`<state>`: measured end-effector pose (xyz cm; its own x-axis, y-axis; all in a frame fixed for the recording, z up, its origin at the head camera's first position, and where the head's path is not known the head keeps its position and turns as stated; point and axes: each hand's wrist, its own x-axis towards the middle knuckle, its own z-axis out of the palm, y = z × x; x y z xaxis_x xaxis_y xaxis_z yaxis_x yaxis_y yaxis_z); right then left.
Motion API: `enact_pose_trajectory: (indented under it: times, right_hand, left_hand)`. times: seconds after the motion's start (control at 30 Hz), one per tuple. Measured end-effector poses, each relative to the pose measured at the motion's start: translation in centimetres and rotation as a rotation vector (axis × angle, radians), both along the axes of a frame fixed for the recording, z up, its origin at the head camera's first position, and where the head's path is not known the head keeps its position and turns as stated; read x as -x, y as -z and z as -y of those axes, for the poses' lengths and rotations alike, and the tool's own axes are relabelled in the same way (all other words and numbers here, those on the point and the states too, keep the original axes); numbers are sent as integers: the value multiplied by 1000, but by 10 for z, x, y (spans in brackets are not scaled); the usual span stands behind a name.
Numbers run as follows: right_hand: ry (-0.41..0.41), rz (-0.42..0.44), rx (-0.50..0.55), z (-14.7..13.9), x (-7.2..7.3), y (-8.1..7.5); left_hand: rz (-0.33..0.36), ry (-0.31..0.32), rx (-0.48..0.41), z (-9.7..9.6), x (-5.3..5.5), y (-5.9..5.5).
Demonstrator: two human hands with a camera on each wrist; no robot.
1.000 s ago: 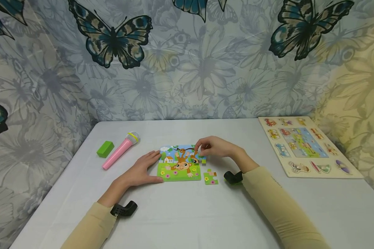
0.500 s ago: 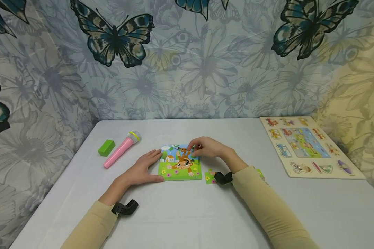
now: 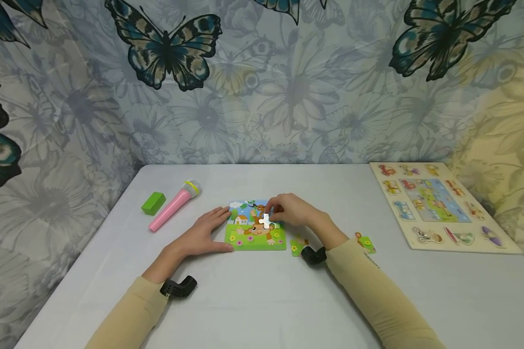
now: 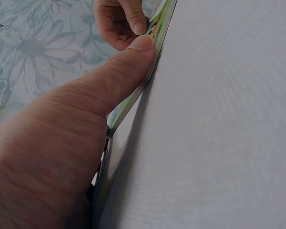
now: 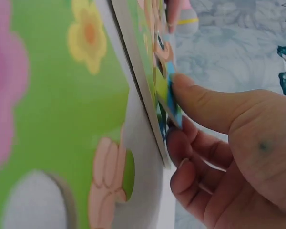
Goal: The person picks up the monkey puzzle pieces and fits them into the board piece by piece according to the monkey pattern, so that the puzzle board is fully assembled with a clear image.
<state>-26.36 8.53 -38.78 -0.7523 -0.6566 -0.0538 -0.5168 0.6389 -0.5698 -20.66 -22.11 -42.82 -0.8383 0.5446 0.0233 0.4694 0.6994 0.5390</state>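
A monkey jigsaw puzzle (image 3: 244, 238) in a flat board lies mid-table. My left hand (image 3: 200, 237) rests along its left side, fingers extended and thumb at the near corner; the left wrist view shows the thumb (image 4: 133, 62) on the board's edge. My right hand (image 3: 296, 212) pinches a jigsaw piece (image 3: 265, 221) over the puzzle's right half. That piece looks bright white from above. In the right wrist view the pinched piece (image 5: 170, 93) shows blue and green and stands tilted. A loose flowered piece (image 3: 296, 246) lies beside the board, partly behind the wrist camera.
Another loose green piece (image 3: 366, 242) lies beyond my right sleeve. A pink toy microphone (image 3: 172, 208) and a green block (image 3: 153, 203) lie at the left. At the right back is a large wooden picture board (image 3: 441, 208). A patterned cloth (image 3: 288, 97) hangs behind the table.
My right hand has moved left from the puzzle's right edge with its piece, which now tilts and looks white. My left hand keeps its place on the board. The head view has shifted slightly.
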Motion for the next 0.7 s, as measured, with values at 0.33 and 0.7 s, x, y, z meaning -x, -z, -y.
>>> enact_pose_trajectory:
  times: [0.33, 0.7]
  right_hand:
    - [8, -11, -54, 2, -8, -5]
    - [-63, 4, -39, 3, -16, -1]
  left_hand:
    - [-22, 8, -20, 1, 1, -1]
    - [-17, 5, -30, 1, -1, 3]
